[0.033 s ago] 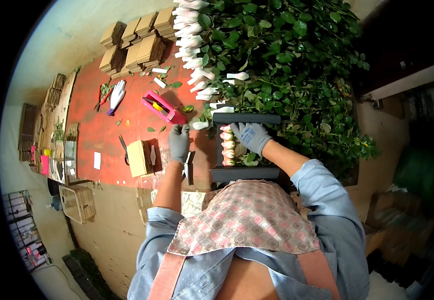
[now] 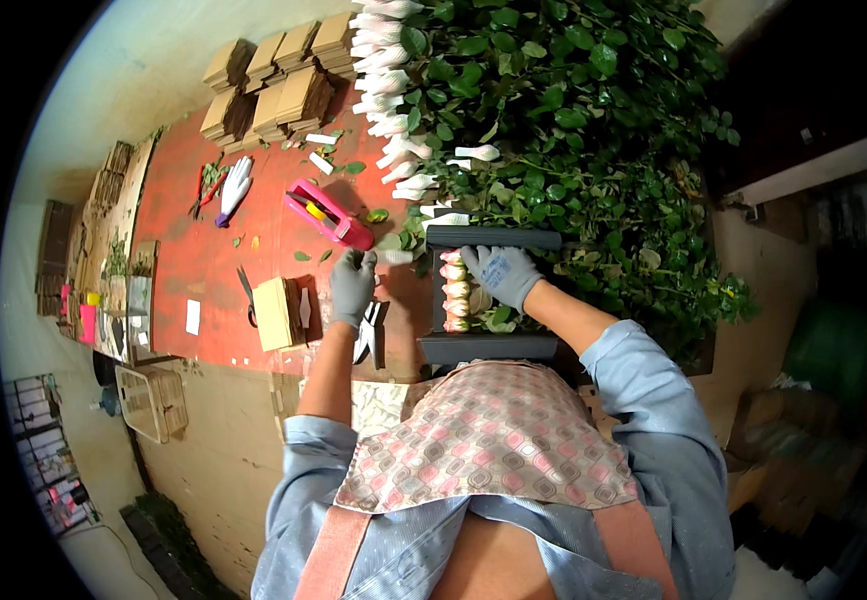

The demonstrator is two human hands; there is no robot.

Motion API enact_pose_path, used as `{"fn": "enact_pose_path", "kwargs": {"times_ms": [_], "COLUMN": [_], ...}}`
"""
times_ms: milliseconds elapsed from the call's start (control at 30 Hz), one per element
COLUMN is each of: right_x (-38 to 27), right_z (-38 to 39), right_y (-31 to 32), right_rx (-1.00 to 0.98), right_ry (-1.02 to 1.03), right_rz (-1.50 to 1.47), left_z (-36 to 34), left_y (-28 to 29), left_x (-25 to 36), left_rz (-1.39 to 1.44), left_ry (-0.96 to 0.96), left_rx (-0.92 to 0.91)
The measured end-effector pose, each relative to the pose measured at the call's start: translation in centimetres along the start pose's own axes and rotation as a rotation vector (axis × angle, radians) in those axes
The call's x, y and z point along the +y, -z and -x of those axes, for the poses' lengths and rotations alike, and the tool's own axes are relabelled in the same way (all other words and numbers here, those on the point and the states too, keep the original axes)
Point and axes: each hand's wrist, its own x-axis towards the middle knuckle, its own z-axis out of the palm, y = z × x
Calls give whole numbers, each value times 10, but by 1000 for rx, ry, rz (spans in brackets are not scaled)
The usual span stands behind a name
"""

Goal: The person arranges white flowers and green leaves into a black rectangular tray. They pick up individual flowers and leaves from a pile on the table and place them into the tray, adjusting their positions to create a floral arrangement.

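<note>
My left hand [image 2: 354, 285], in a grey glove, is raised over the red table with its fingers pinched together. Close to its fingertips is a pale mesh sleeve [image 2: 395, 257]; I cannot make out whether the fingers hold it. My right hand [image 2: 502, 273], also gloved in grey, lies across rose stems with its curled fingers at the top bud of a row. These pink and cream rose buds [image 2: 456, 291] line up between the dark upper bar [image 2: 494, 237] and lower bar [image 2: 489, 348] of a holder. Below my left hand lie shears [image 2: 371, 338].
A pink tape dispenser [image 2: 329, 215] stands beyond my left hand. Leftward are a cardboard stack [image 2: 277, 314], scissors [image 2: 247, 296] and a white glove [image 2: 235, 190]. Folded cardboard [image 2: 299, 98] is piled at the back. Sleeved roses with leafy stems [image 2: 564, 120] heap at the far right.
My left hand has shifted slightly left, uncovering more of the shears. The pale sleeve beside it looks lower and more blurred. My right hand keeps its place.
</note>
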Motion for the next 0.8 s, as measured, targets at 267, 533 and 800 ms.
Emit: {"fn": "enact_pose_path", "kwargs": {"times_ms": [267,533,800], "right_x": [-12,-17,-14], "right_z": [-10,-6,-3], "right_y": [43,28,45], "right_rx": [-356,-374,-365], "right_ry": [77,55,28], "right_rz": [141,131,0], "left_z": [77,77,82], "left_y": [-29,-48,-46], "left_x": [89,72,64], "left_rz": [-500,-672,-580], "left_ry": [-699,-603,-603], "left_rx": [-639,-771,-668]}}
